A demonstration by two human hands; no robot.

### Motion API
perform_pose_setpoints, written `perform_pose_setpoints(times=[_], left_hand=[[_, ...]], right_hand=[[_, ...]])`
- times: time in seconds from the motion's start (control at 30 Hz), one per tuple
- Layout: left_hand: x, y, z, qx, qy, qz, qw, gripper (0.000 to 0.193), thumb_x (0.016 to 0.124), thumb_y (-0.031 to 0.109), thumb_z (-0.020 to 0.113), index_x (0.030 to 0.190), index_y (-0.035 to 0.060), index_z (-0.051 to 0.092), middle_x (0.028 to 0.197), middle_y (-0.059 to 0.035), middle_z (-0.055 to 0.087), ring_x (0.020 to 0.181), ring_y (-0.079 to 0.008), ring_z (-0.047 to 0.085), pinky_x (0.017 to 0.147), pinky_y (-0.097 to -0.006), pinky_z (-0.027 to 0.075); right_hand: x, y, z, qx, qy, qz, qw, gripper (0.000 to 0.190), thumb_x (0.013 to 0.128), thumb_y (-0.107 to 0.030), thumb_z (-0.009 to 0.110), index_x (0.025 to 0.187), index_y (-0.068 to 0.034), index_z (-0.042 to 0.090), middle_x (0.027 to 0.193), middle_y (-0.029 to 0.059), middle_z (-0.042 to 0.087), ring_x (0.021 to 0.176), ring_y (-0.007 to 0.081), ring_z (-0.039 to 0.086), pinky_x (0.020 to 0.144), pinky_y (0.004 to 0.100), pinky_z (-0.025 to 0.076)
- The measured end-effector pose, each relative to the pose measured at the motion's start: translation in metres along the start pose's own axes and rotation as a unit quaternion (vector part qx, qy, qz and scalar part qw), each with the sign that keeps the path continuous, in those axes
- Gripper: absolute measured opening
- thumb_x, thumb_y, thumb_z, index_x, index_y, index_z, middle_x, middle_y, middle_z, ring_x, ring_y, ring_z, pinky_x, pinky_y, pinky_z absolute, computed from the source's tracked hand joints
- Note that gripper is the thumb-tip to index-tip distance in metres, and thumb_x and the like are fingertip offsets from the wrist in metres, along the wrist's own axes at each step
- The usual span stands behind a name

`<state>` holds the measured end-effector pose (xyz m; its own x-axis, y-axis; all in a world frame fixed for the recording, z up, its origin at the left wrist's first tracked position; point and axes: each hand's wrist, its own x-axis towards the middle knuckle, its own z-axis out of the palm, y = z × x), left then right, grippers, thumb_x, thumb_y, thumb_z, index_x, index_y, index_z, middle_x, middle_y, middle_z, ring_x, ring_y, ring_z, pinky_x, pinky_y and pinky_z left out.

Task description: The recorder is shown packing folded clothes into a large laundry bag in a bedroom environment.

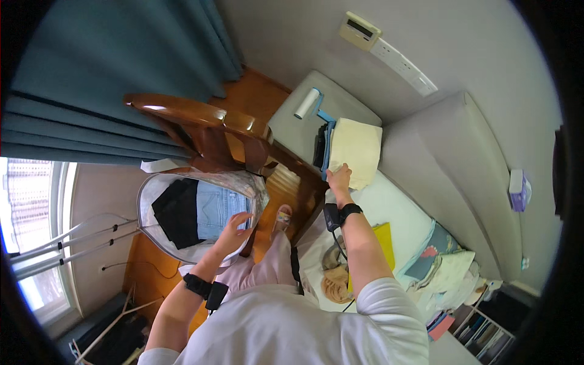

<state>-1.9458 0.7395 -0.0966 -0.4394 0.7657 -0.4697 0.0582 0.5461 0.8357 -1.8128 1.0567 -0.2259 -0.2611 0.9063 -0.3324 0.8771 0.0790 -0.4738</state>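
My left hand (233,237) hovers over the rim of an open storage bag (147,200), fingers apart and holding nothing. Inside the bag lie folded blue jeans (214,212) and a folded black garment (178,214). My right hand (340,179) touches the near left corner of a folded cream cloth (357,146); whether the fingers grip it is unclear. Folded blue fabric (328,146) and black fabric (320,146) show along the cloth's left side. Beyond them, a lint roller (308,103) with a blue handle lies on a grey padded surface (292,130).
The bag stands against a glossy wooden chair (200,114). Right of me is a bed (397,205) with a padded headboard (442,150), a yellow item (384,242), and crumpled tan fabric (336,284). Metal poles (86,242) extend by the window, and a blue curtain (114,68) hangs left.
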Motion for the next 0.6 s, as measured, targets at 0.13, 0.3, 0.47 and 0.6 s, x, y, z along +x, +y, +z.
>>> perform_pose_setpoints(times=[0.13, 0.3, 0.47, 0.6], left_hand=[[-0.003, 0.012, -0.002, -0.03, 0.079, -0.034, 0.996, 0.039, 0.074, -0.002, 0.053, 0.111, 0.007, 0.046, 0.113, -0.0053, 0.044, 0.105, -0.0191, 0.046, 0.08, -0.0299, 0.043], [-0.007, 0.023, -0.01, -0.04, 0.115, -0.048, 0.991, 0.037, 0.075, -0.004, 0.051, 0.11, 0.0059, 0.046, 0.113, -0.0054, 0.045, 0.105, -0.0182, 0.045, 0.08, -0.0296, 0.043], [0.003, 0.03, -0.008, -0.047, 0.133, -0.034, 0.989, 0.034, 0.075, -0.004, 0.05, 0.106, 0.0077, 0.048, 0.115, -0.0089, 0.042, 0.103, -0.0215, 0.047, 0.076, -0.0293, 0.045], [0.011, 0.031, -0.007, -0.076, 0.146, -0.031, 0.986, 0.029, 0.076, -0.003, 0.049, 0.103, 0.0054, 0.049, 0.112, -0.0087, 0.046, 0.102, -0.0198, 0.048, 0.074, -0.0288, 0.044]], right_hand=[[0.024, -0.005, 0.001, -0.073, -0.037, 0.008, 0.997, 0.068, 0.069, -0.018, 0.066, 0.12, 0.003, 0.026, 0.119, 0.0261, 0.03, 0.108, 0.0385, 0.036, 0.087, 0.0405, 0.038], [0.041, -0.009, 0.009, -0.13, -0.03, 0.029, 0.991, 0.075, 0.064, -0.017, 0.067, 0.121, 0.001, 0.022, 0.119, 0.025, 0.027, 0.106, 0.0362, 0.036, 0.083, 0.0396, 0.041], [0.057, -0.002, 0.015, -0.164, -0.009, -0.009, 0.986, 0.062, 0.068, -0.015, 0.061, 0.117, 0.001, 0.027, 0.107, 0.0252, 0.04, 0.092, 0.0376, 0.046, 0.073, 0.0413, 0.045], [0.08, 0.018, -0.004, -0.087, -0.026, -0.046, 0.995, 0.042, 0.068, -0.012, 0.058, 0.106, -0.001, 0.043, 0.086, 0.0248, 0.055, 0.083, 0.0367, 0.055, 0.073, 0.0396, 0.044]])
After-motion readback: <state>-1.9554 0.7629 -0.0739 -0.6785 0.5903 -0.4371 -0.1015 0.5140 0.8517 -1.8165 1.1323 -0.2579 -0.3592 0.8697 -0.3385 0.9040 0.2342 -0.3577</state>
